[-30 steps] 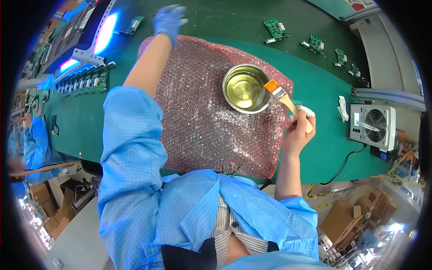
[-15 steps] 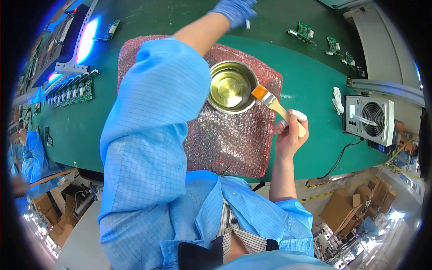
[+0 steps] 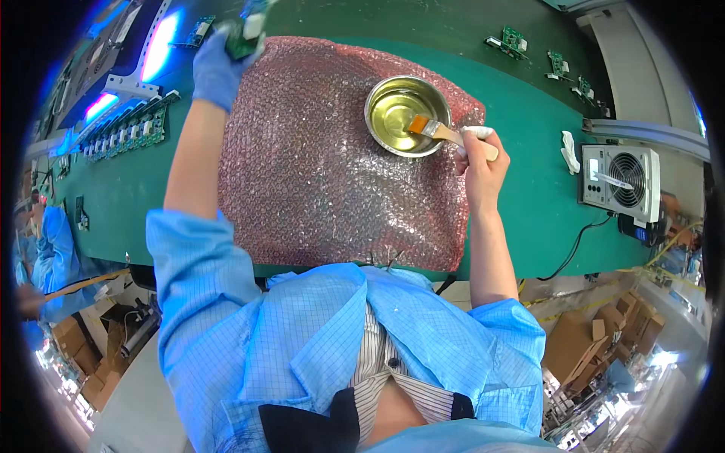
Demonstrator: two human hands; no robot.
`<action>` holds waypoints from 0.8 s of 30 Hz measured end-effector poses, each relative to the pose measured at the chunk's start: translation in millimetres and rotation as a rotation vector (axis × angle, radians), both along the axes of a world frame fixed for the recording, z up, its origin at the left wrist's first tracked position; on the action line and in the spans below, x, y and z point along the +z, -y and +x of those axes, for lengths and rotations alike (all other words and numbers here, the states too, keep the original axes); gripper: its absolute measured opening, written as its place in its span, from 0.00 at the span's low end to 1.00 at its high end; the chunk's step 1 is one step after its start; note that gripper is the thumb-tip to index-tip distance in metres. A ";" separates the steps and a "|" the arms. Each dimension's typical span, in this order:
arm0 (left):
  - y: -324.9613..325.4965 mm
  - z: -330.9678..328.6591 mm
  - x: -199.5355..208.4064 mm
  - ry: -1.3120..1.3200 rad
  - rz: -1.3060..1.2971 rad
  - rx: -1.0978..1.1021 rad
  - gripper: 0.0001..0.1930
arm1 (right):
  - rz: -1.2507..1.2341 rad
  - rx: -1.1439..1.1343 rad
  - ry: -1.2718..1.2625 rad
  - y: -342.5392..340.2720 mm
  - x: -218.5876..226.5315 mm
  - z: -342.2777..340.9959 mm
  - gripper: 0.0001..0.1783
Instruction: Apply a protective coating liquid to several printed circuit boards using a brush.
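Observation:
My left hand (image 3: 217, 72), in a blue glove, is at the far left edge of the bubble wrap, closed on a green circuit board (image 3: 243, 39) that is partly smeared by motion. My right hand (image 3: 483, 162), with white coverings on some fingertips, grips the wooden handle of a flat paint brush (image 3: 453, 136). The orange bristles are tilted over the inside of a round metal bowl (image 3: 370, 124) holding clear yellowish liquid (image 3: 393, 113). Whether the bristles touch the liquid I cannot tell. Under the bowl lies a pinkish sheet of bubble wrap (image 3: 325, 174).
Several circuit boards (image 3: 513, 41) lie on the green mat at the far right; a row of boards (image 3: 124, 140) stands at left beside a bright lamp (image 3: 160, 47). A white fan unit (image 3: 621, 183) and crumpled tissue (image 3: 569, 152) are at right. Another person's blue sleeve (image 3: 57, 245) shows far left.
My left arm has swung from the far middle back to the left, and a circuit board now shows in that hand. The brush has moved from beside the bowl to over its inside.

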State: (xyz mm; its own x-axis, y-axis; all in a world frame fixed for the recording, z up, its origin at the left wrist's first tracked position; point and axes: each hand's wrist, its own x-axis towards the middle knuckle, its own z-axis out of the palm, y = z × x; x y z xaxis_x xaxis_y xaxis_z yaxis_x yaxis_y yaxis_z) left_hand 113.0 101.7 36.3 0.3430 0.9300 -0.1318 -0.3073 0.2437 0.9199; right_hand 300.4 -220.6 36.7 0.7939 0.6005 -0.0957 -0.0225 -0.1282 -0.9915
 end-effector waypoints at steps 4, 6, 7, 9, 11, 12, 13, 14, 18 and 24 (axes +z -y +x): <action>31.5 -44.7 -19.1 0.150 -0.376 -0.119 0.10 | 0.005 -0.029 0.042 -0.6 0.4 -3.0 0.08; 45.0 -61.5 -24.4 0.161 -0.422 -0.117 0.10 | 0.024 -0.030 0.073 -0.5 4.6 -5.7 0.08; 49.8 -66.7 -27.8 0.169 -0.429 -0.150 0.10 | 0.014 -0.035 0.083 1.8 8.8 -4.5 0.08; 63.6 -70.9 -27.6 0.201 -0.366 -0.177 0.11 | 0.034 -0.027 0.079 6.7 14.9 -0.3 0.08; 76.8 -66.5 -16.9 0.158 -0.315 -0.225 0.11 | 0.008 -0.022 0.089 13.6 20.5 8.7 0.07; 80.8 -66.1 -12.4 0.112 -0.266 -0.272 0.11 | -0.019 -0.019 0.096 17.3 24.3 12.2 0.07; 80.0 -65.0 -20.9 0.148 -0.288 -0.291 0.13 | -0.046 -0.022 0.101 20.5 30.7 13.5 0.08; 82.5 -64.0 -18.8 0.151 -0.287 -0.290 0.13 | -0.045 -0.021 0.104 23.5 35.6 15.3 0.08; 102.8 -41.4 -0.4 0.190 -0.234 -0.480 0.16 | -0.069 -0.020 0.165 35.6 47.5 21.2 0.08; 120.6 -13.6 10.0 0.069 -0.121 -0.621 0.17 | 0.080 0.051 0.116 28.9 60.9 8.0 0.10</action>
